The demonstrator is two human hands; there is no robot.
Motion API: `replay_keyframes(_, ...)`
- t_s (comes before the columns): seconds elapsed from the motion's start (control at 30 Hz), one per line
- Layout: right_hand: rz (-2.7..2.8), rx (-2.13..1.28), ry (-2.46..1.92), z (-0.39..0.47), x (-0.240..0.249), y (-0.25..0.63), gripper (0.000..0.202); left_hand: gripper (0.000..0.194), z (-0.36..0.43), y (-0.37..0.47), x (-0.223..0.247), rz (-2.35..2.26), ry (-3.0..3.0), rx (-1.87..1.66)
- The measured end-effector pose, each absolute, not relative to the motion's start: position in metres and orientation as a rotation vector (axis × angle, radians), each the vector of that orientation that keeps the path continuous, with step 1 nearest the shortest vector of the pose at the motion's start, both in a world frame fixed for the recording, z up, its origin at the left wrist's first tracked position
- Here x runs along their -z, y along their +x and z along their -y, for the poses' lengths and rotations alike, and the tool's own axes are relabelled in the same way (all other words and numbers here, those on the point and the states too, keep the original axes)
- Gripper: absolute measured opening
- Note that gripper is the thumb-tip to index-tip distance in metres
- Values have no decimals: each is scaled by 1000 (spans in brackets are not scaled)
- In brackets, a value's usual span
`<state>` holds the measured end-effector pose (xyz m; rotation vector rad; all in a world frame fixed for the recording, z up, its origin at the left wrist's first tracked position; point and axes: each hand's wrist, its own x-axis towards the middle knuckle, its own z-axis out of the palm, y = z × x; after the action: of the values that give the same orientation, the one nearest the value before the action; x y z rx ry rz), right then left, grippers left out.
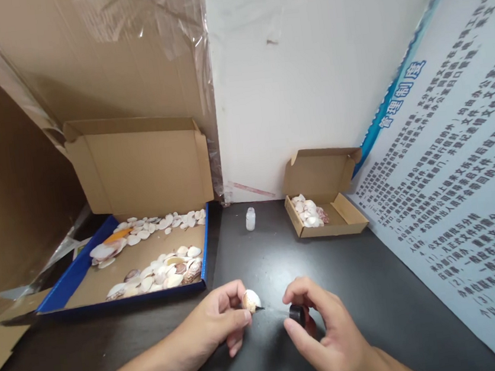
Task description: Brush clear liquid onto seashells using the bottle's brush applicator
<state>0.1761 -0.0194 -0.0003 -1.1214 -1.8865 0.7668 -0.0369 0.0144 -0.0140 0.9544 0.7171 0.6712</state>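
My left hand (226,316) pinches a small white and tan seashell (251,299) between thumb and fingers. In my right hand (323,323) is a black brush cap (297,315), gripped between the thumb and fingers. Its thin, pale stem points left, and the dark tip appears at the lower edge of the shell; whether it touches cannot be made out. A small whitish bottle (250,219) stands upright on the dark table (264,255), beyond both hands, with no cap visible on it.
To the left, an open blue-edged cardboard box (138,168) holds many shells (163,272) in groups. At the back right stands a smaller open cardboard box (342,229) with shells (307,211). A white panel (290,85) and a printed board (465,172) border the table.
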Motion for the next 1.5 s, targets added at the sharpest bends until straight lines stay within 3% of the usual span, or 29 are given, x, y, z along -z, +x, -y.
replay_keyframes(1.5, 1904, -639, -1035, 19, 0, 176, 6, 31, -15, -37, 20, -727, 980, -670)
